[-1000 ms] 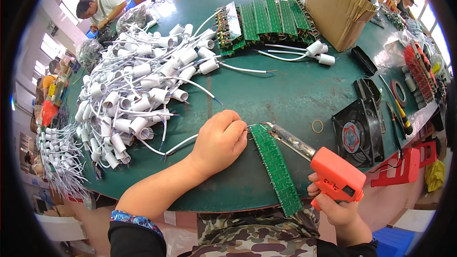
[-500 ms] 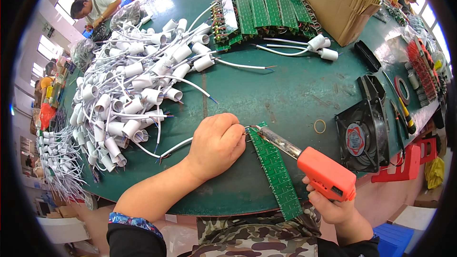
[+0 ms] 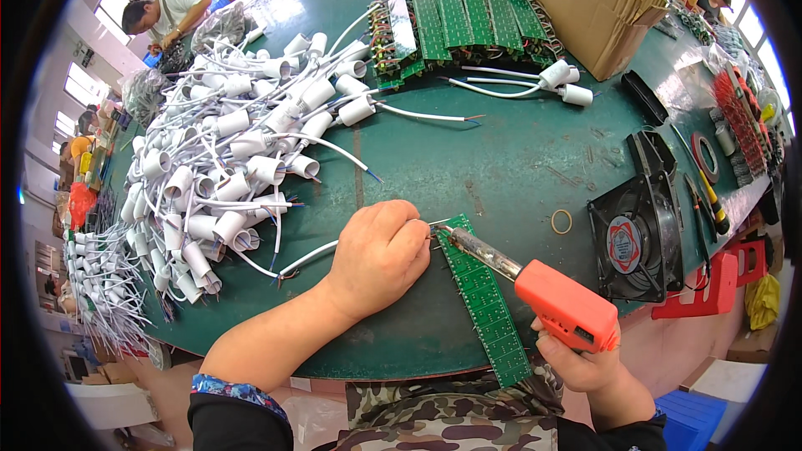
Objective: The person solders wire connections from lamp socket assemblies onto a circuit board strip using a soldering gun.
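Note:
My right hand (image 3: pixel 576 361) grips a red soldering gun (image 3: pixel 568 305), its metal barrel slanting up and left. The tip rests at the far left corner of a long green circuit board (image 3: pixel 489 309), right by my left fingertips. My left hand (image 3: pixel 378 255) is closed in a pinch around a white cable (image 3: pixel 309 259), whose wire ends meet the board's corner. My fingers hide most of the pinched part. The board lies lengthwise, its near end jutting over the table edge toward my lap.
White lamp sockets with cables (image 3: pixel 242 142) are heaped at left. Stacked circuit boards (image 3: pixel 459 21) and a cardboard box (image 3: pixel 593 12) stand at the back. A black fan (image 3: pixel 635 242), a rubber band (image 3: pixel 561 221) and a screwdriver (image 3: pixel 714 205) lie at right. A co-worker (image 3: pixel 167 17) sits far left.
The soldering gun has shifted slightly left, its tip moving from the board's far edge toward my left fingertips. My left hand and the board stay nearly still.

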### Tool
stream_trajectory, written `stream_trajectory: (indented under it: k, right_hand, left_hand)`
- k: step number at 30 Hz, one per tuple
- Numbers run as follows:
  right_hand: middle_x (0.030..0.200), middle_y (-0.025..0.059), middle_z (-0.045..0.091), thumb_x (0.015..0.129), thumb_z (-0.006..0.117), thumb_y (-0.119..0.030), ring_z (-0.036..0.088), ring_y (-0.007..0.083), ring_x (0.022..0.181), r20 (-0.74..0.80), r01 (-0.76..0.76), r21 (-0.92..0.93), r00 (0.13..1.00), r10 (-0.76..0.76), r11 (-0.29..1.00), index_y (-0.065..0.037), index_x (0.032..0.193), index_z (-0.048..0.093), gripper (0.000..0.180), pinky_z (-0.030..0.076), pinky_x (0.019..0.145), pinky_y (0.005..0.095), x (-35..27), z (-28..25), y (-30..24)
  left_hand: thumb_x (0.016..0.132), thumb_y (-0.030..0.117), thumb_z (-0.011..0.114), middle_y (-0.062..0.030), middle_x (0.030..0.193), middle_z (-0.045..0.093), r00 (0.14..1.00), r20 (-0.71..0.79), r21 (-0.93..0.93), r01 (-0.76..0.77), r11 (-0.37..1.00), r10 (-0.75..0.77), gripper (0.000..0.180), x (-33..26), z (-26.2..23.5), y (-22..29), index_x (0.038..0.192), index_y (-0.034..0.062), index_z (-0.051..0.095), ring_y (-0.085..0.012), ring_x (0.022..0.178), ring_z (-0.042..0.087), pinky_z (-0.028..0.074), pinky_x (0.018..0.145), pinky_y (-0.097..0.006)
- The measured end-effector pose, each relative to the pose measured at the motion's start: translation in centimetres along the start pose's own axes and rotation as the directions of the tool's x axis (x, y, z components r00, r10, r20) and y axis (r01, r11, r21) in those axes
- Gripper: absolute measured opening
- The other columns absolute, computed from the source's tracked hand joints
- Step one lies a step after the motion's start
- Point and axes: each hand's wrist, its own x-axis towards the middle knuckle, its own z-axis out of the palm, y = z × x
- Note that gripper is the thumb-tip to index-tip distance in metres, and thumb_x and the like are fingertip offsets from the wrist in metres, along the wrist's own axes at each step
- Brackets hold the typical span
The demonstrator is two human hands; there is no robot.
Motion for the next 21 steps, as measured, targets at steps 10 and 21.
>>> stream_trajectory:
  k: [10, 21]
  right_hand:
    - [0.104, 0.0144, 0.072, 0.083, 0.078, -0.002, 0.071, 0.0221, 0.084, 0.013, 0.032, -0.046, 0.999, -0.032, 0.998, 0.006, 0.13, 0.062, 0.05, 0.057, 0.076, 0.034, 0.02, -0.15, 0.0]
    - [0.104, 0.0127, 0.071, 0.083, 0.079, -0.003, 0.07, 0.0202, 0.081, 0.046, 0.021, -0.085, 0.999, -0.017, 0.996, 0.009, 0.134, 0.06, 0.056, 0.056, 0.076, 0.0333, 0.23, -0.72, -0.27]
  left_hand:
    - [0.072, 0.0, 0.076, -0.0082, 0.092, 0.064, 1.0, 0.013, 0.015, -0.001, 1.0, 0.001, 0.022, -0.05, -0.02, -0.02, 0.088, 0.0062, 0.062, -0.0289, 0.08, 0.064, 0.051, 0.067, -0.041]
    - [0.072, 0.0, 0.075, -0.0085, 0.092, 0.063, 1.0, 0.016, 0.02, 0.003, 1.0, -0.003, 0.02, -0.05, -0.02, 0.02, 0.087, 0.0059, 0.062, -0.0292, 0.078, 0.063, 0.051, 0.067, -0.041]
